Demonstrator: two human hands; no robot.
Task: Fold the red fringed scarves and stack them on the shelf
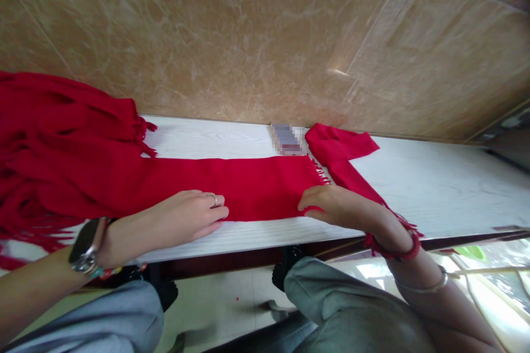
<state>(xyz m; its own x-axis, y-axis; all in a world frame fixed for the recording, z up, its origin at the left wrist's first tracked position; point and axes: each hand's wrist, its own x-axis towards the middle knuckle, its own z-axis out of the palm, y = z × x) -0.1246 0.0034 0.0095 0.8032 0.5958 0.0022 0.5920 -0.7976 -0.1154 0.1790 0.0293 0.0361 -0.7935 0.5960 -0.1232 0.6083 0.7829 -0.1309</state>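
Note:
A red fringed scarf [248,185] lies flat along a narrow white table [434,187]. My left hand [186,215], with a ring and a watch at the wrist, rests on the scarf's near edge with fingers together and flat. At the scarf's right fringed end, my right hand [335,207] curls its fingers over the near corner and pinches the cloth. A second folded red scarf piece [342,149] lies just right of that end and trails under my right wrist.
A heap of several red fringed scarves [53,143] fills the table's left end. A small blurred card-like object [289,139] lies at the table's far edge by the tan stone wall [256,33]. My knees in grey trousers [331,298] sit below the table.

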